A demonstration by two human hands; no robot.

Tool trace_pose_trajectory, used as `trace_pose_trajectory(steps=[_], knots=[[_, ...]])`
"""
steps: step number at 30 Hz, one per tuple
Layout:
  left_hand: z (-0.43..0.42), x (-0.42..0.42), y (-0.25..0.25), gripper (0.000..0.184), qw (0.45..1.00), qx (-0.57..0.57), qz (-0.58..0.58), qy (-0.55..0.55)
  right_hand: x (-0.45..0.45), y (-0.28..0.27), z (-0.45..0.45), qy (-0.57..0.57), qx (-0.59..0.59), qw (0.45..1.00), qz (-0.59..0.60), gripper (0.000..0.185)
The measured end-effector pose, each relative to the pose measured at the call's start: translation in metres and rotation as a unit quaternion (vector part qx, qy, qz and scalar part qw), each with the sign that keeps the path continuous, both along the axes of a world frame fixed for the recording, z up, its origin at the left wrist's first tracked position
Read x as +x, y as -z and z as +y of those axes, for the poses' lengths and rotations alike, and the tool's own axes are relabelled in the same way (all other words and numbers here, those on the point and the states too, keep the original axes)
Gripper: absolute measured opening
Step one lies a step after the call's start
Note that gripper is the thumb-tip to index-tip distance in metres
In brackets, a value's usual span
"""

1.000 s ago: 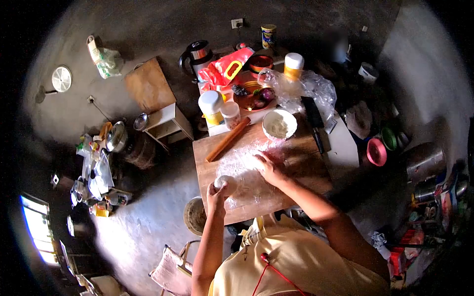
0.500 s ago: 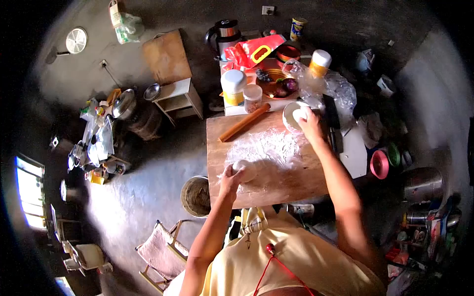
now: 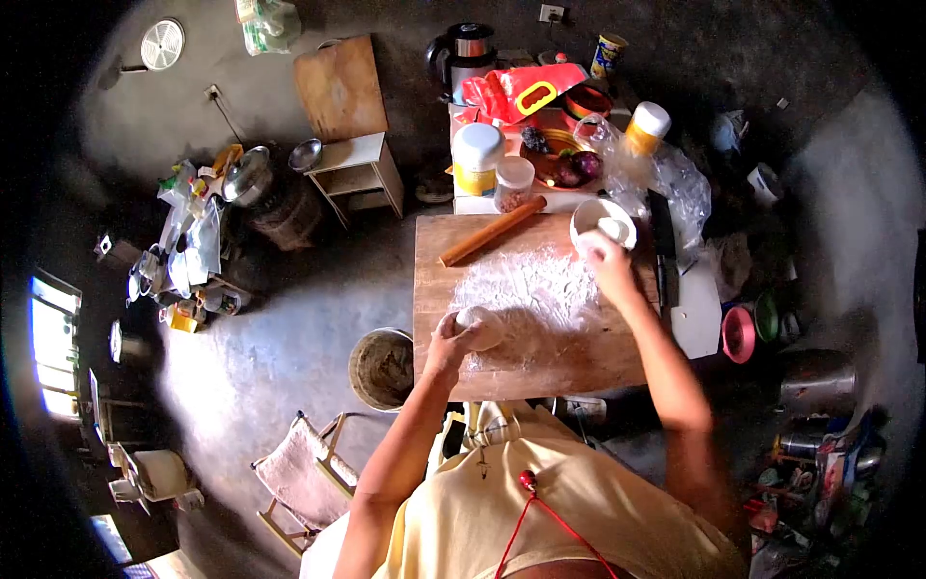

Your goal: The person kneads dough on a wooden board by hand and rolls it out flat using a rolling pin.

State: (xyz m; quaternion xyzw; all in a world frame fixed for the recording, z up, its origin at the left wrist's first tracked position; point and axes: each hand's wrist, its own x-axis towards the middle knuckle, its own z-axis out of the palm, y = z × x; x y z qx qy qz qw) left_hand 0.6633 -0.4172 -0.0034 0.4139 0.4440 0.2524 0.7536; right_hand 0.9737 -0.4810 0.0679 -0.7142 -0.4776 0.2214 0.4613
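Observation:
A round piece of dough is in my left hand, whose fingers wrap its left side above the floured wooden board. My right hand reaches to the near rim of a white bowl at the board's back right. Its fingers are closed by a white lump that looks like dough, at the bowl's opening. White flour is spread over the board's middle. Behind the flour, to the left, lies a wooden rolling pin.
Behind the board stand two white-lidded jars, a small clear jar, a plate of purple vegetables and a red bag. A knife lies right of the bowl. A bucket stands on the floor at left.
My right hand has gone from the floured board to the bowl, then drawn slightly toward its near rim. My left hand still holds the dough. The whole view has shifted.

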Motion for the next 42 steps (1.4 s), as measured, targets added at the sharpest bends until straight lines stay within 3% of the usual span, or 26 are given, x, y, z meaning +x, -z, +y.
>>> trace_pose_trajectory(steps=[2,4,5,6,7,10,12,13,15,16,18,20,24,26,27,28,32,34,36,38,40,42], knots=[[-0.003,-0.003,-0.006,0.045,1.0,-0.023,-0.007,-0.017,-0.028,0.019,-0.01,-0.09,-0.101,0.989,0.055,0.035],[-0.003,-0.007,-0.008,0.044,0.999,-0.036,-0.007,-0.024,-0.046,0.043,-0.012,-0.15,-0.055,0.983,-0.087,0.05],[-0.004,-0.01,-0.009,0.044,0.999,-0.036,-0.007,-0.029,-0.047,0.057,-0.01,-0.139,-0.102,0.967,-0.19,0.063],[-0.005,-0.012,-0.011,0.043,0.999,-0.038,-0.001,-0.033,-0.053,0.089,-0.002,-0.084,-0.096,0.972,-0.195,0.072],[-0.005,-0.015,-0.012,0.042,0.999,-0.04,0.006,-0.035,-0.064,0.106,0.005,-0.033,-0.116,0.964,-0.236,0.074],[-0.001,-0.027,0.002,0.042,0.997,-0.057,-0.033,-0.048,-0.132,0.144,0.032,-0.05,-0.058,0.928,-0.364,0.074],[0.001,-0.028,-0.006,0.04,0.995,-0.066,-0.037,-0.059,-0.149,0.159,0.031,-0.107,-0.006,0.796,-0.596,0.06],[0.001,-0.029,-0.009,0.04,0.995,-0.071,-0.041,-0.061,-0.149,0.134,0.018,-0.108,-0.007,0.795,-0.597,0.06],[0.002,-0.032,-0.012,0.04,0.993,-0.078,-0.047,-0.068,-0.141,0.045,-0.022,-0.327,-0.026,0.875,-0.357,0.053],[0.002,-0.032,-0.013,0.039,0.993,-0.085,-0.048,-0.066,-0.13,0.05,-0.037,-0.33,-0.028,0.873,-0.358,0.053],[0.003,-0.029,-0.01,0.039,0.992,-0.092,-0.053,-0.064,-0.105,0.061,-0.062,-0.232,-0.13,0.906,-0.33,0.053],[0.003,-0.025,-0.005,0.04,0.992,-0.098,-0.075,-0.042,-0.08,0.052,-0.055,-0.205,-0.087,0.888,-0.402,0.041],[-0.002,0.004,-0.015,0.043,0.999,-0.027,-0.033,-0.025,-0.07,0.036,-0.014,-0.139,-0.048,0.96,-0.24,0.032],[-0.006,0.019,-0.026,0.043,0.987,0.163,-0.009,0.01,-0.069,0.039,0.015,-0.136,0.01,0.958,-0.254,0.032],[-0.004,0.024,-0.037,0.043,0.905,0.387,0.167,0.047,-0.069,0.039,0.031,-0.134,0.064,0.952,-0.266,0.032],[-0.007,0.028,-0.043,0.044,0.863,0.469,0.182,0.051,-0.072,0.025,0.044,-0.127,-0.009,0.963,-0.236,0.035],[-0.031,0.026,-0.036,0.05,0.798,0.518,0.211,0.224,-0.058,0.028,0.091,-0.133,-0.039,0.926,-0.35,0.054],[-0.034,0.016,-0.035,0.047,0.728,0.625,0.173,0.223,-0.052,0.028,0.105,-0.152,-0.082,0.914,-0.368,0.059],[-0.038,0.002,-0.035,0.046,0.746,0.607,0.153,0.224,-0.049,0.04,0.116,-0.153,-0.076,0.874,-0.455,0.058],[-0.035,-0.014,-0.037,0.049,0.833,0.485,0.153,0.216,-0.043,0.051,0.13,-0.14,-0.034,0.868,-0.475,0.049],[-0.022,-0.026,-0.052,0.05,0.833,0.489,0.189,0.177,-0.042,0.042,0.137,-0.188,-0.16,0.841,-0.481,0.041],[-0.01,-0.035,-0.06,0.051,0.847,0.478,0.187,0.135,-0.041,0.04,0.128,-0.177,-0.11,0.838,-0.505,0.031]])
